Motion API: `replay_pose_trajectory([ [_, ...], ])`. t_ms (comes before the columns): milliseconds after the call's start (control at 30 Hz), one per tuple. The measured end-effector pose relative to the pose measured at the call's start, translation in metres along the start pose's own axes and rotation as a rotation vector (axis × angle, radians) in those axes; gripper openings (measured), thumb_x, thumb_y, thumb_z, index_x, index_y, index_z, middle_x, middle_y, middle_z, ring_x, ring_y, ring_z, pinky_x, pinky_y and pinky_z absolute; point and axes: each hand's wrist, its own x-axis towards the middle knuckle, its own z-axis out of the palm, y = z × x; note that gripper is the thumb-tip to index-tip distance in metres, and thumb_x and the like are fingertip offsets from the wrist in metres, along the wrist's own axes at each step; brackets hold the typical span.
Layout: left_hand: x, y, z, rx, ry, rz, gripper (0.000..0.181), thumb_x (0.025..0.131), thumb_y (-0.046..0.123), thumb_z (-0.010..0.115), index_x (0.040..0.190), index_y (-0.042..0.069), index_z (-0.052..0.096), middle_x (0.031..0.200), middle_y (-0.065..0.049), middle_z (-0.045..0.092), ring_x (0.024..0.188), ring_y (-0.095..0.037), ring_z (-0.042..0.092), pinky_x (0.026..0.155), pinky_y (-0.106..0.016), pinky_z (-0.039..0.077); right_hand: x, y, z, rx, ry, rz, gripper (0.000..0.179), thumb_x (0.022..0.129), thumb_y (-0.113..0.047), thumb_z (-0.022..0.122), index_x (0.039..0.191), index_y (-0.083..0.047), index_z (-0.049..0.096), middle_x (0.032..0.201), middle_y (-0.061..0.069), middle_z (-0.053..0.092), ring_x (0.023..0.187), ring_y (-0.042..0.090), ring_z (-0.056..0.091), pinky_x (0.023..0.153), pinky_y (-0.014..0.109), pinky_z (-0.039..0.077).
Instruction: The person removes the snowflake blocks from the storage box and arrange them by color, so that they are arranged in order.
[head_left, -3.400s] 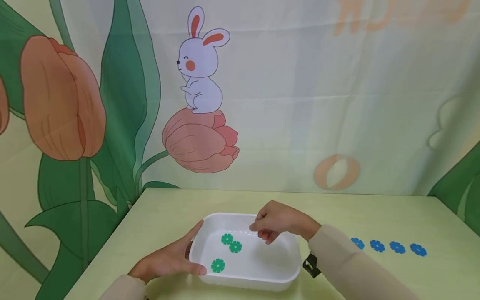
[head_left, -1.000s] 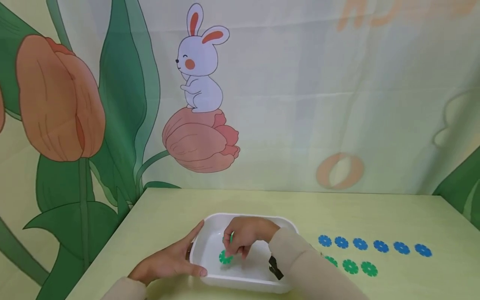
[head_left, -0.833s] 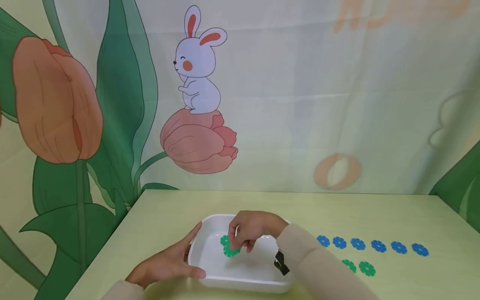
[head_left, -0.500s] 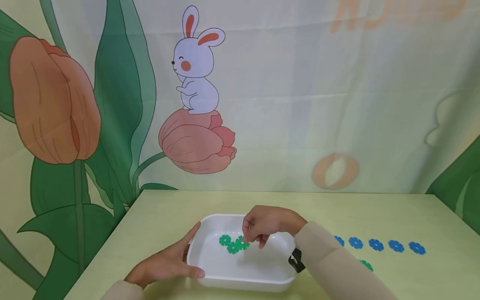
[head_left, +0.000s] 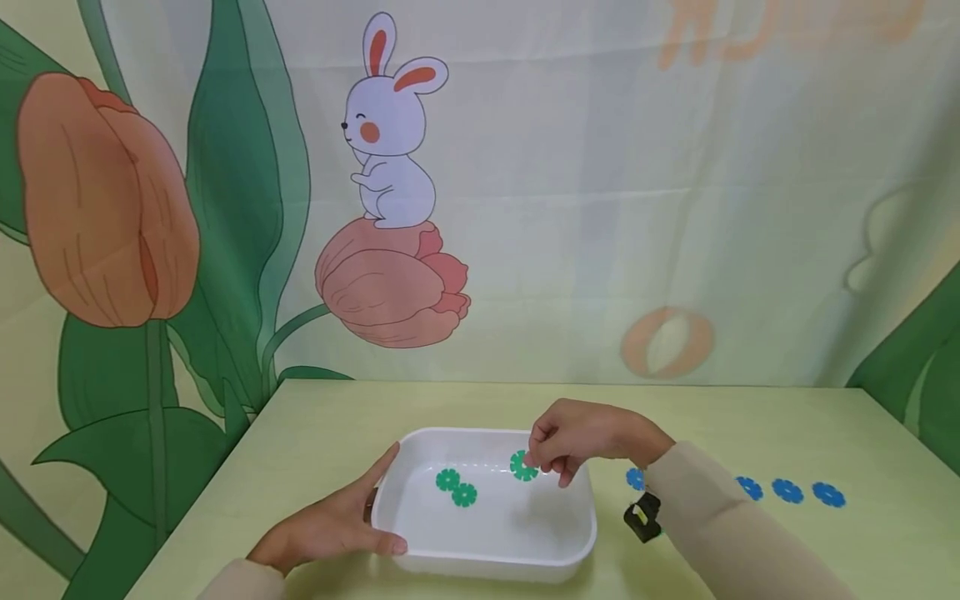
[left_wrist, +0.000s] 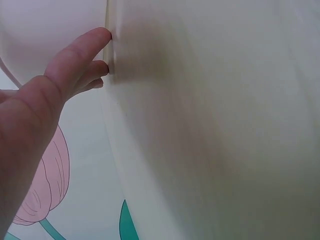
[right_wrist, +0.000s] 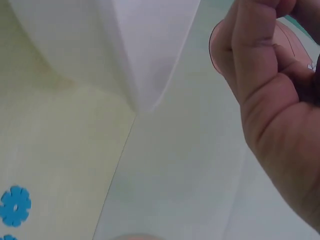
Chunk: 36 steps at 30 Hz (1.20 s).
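Observation:
In the head view my left hand (head_left: pixel 330 525) grips the left end of a white rectangular tray (head_left: pixel 487 563), its thumb over the near corner of the rim. My right hand (head_left: pixel 581 435), above the tray's far right part, pinches a green flower-shaped plastic disc (head_left: pixel 522 466) between thumb and fingertips. Two more green discs, one (head_left: pixel 447 480) just touching or overlapping another (head_left: pixel 464 495), lie on the tray's floor at the left. The right wrist view shows my right hand (right_wrist: pixel 270 85) beside the white tray (right_wrist: pixel 145 45); the pinched disc is out of sight there.
Right of the tray, a row of blue flower discs (head_left: pixel 787 491) lies on the pale yellow-green table (head_left: pixel 420 403), partly hidden by my right sleeve (head_left: pixel 735 517). A black wrist device (head_left: pixel 642 517) sits below that wrist. A printed curtain (head_left: pixel 540 250) hangs behind the table.
My right hand has picked a green disc from the tray and moved right and up with it. The left hand keeps its hold. Green discs lying right of the tray are now behind the sleeve.

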Motion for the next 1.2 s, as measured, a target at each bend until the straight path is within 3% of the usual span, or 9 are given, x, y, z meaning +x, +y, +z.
replay_pose_trajectory([
  [667, 0.002, 0.0, 0.002, -0.01, -0.002, -0.008, 0.123, 0.082, 0.025, 0.085, 0.161, 0.016, -0.008, 0.155, -0.024, 0.027, 0.126, -0.033, 0.046, 0.107, -0.05, 0.038, -0.047, 0.035, -0.036, 0.017, 0.048, -0.01, 0.024, 0.096, -0.023, 0.067, 0.09, 0.0, 0.063, 0.078, 0.009, 0.06, 0.068, 0.02, 0.062, 0.072, 0.036, 0.059],
  [1200, 0.0, 0.001, 0.001, 0.003, -0.005, -0.006, 0.122, 0.082, 0.026, 0.085, 0.161, 0.015, -0.008, 0.154, -0.024, 0.029, 0.126, -0.032, 0.046, 0.106, -0.048, 0.039, -0.085, 0.077, -0.059, 0.125, 0.084, -0.067, 0.024, 0.099, -0.02, 0.064, 0.101, 0.004, 0.058, 0.082, 0.011, 0.061, 0.07, 0.021, 0.06, 0.073, 0.038, 0.058],
])
